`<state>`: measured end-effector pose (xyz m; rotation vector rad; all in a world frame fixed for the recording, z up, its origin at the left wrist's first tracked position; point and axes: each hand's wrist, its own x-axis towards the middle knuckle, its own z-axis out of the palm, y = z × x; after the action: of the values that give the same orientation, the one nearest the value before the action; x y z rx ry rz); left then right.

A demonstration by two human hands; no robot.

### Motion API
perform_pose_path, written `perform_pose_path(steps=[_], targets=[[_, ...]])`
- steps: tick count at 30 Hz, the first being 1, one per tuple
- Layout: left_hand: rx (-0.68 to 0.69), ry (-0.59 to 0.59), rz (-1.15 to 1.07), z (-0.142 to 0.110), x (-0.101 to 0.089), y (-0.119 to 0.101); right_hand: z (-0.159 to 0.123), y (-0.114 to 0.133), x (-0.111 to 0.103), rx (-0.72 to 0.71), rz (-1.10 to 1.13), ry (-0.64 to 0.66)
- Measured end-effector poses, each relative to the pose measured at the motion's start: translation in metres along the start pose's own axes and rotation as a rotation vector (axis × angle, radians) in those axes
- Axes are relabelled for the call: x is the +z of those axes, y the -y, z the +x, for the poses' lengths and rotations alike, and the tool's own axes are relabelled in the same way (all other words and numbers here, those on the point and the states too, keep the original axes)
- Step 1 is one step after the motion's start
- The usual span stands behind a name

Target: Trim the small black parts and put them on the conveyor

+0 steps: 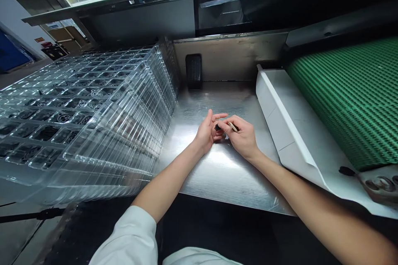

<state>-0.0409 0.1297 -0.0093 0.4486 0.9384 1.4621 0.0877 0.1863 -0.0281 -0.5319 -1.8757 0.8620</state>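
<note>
Steel bench (217, 174) | one clear tray stack (102, 124) | right fingers (225, 126) pinching one black-tipped stick (233, 126) | left fingers (220, 116) narrow beside

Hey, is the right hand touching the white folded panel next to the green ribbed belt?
Apart. The head view shows the right hand above the steel tabletop, with bare steel plainly visible between it and the white folded panel.
</note>
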Motion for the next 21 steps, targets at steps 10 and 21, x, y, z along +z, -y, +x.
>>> perform_pose_path(steps=[10,21], targets=[[0.250,0.101,0.123,-0.0082,0.0045,-0.0021,0.0047,-0.0032,-0.0029,0.257,0.170,-0.211],[0.289,0.080,0.217,-0.0028,0.0024,0.0029,0.0031,0.0062,-0.0048,0.264,0.231,-0.162]])
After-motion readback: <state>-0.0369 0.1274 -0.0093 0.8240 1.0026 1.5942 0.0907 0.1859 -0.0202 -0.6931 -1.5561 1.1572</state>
